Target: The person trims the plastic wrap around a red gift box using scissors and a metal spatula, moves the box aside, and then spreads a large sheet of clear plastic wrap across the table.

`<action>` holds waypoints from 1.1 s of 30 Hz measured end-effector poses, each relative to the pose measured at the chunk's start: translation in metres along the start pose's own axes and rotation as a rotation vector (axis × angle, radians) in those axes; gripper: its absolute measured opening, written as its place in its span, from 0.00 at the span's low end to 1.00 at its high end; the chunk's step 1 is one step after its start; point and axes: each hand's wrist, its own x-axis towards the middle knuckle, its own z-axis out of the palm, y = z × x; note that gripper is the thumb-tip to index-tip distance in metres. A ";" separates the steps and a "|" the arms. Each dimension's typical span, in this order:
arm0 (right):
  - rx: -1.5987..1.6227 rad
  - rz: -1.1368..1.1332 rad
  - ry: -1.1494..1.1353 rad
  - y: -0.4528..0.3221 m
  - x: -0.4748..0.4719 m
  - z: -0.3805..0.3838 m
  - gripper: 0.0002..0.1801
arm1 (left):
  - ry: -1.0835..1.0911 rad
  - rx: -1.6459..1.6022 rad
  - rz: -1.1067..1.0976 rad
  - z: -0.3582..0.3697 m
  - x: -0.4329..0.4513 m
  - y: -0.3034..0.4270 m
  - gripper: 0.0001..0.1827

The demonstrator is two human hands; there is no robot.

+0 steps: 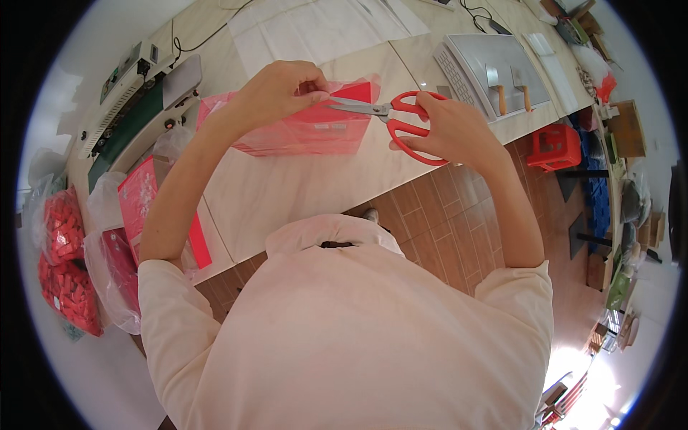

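Note:
On the table lies a red packet (pixel 312 129) in clear plastic film. My left hand (pixel 282 88) pinches the film at the packet's upper edge between thumb and fingers. In my right hand (pixel 451 126) are red-handled scissors (pixel 380 109), with my fingers through the handle loops. The blades are parted a little and point left, their tips close to my left fingertips. Whether the blades touch the film I cannot tell.
A band sealer (pixel 131 102) with a green belt stands at the left. Two wooden-handled scrapers (pixel 500 94) lie on a metal-topped box (pixel 467 59). Clear plastic sheets (pixel 322 27) cover the table's far side. A red plastic stool (pixel 554 146) stands right; bags of red pieces (pixel 67 269) are at far left.

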 end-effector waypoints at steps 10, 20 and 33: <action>0.003 -0.019 -0.019 -0.002 0.014 0.007 0.34 | -0.017 0.102 0.114 0.001 0.000 -0.001 0.05; 0.042 0.041 -0.117 0.012 -0.012 -0.025 0.44 | 0.030 0.122 0.126 0.002 -0.003 -0.001 0.07; -0.012 0.074 -0.156 0.006 -0.003 -0.024 0.44 | 0.019 0.077 0.081 0.005 -0.005 -0.001 0.07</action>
